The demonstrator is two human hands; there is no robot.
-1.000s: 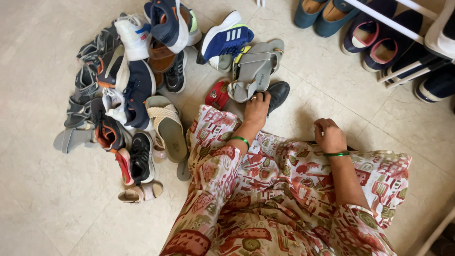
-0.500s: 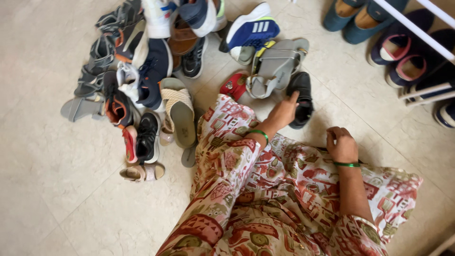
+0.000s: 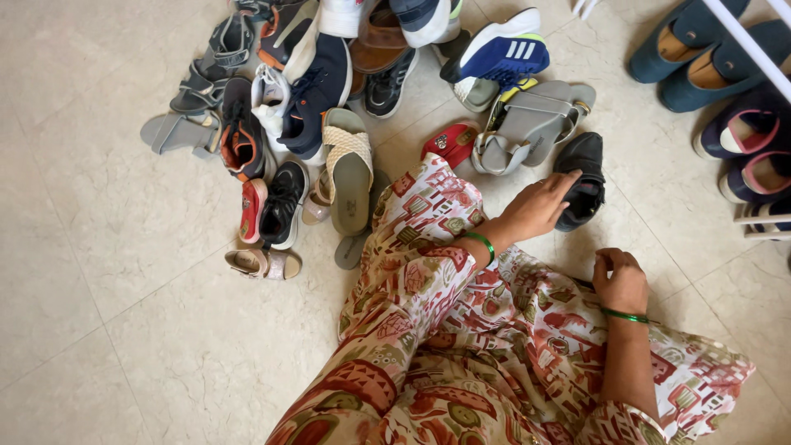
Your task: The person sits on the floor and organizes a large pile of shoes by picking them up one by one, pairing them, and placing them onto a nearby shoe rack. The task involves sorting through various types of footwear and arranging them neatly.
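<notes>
My left hand [image 3: 534,208], with a green bangle on its wrist, reaches forward with its fingers spread, and the fingertips rest on a black shoe [image 3: 583,156]. The shoe lies on the tiled floor just right of a pair of grey sandals [image 3: 527,124]. A small red shoe [image 3: 449,142] lies left of those sandals. My right hand [image 3: 620,280], also with a green bangle, is curled shut on my patterned red and cream garment [image 3: 461,346] and holds nothing that I can see.
A heap of several shoes spreads across the floor ahead: a blue and white sneaker [image 3: 503,56], beige woven sandals [image 3: 348,169], a navy shoe [image 3: 317,91] and grey strappy sandals [image 3: 202,74]. A white shoe rack [image 3: 754,58] with several pairs stands at the right.
My left hand has stretched out from beside the grey sandals onto the black shoe. The view has shifted, so the heap sits further right. My right hand stays curled on the garment.
</notes>
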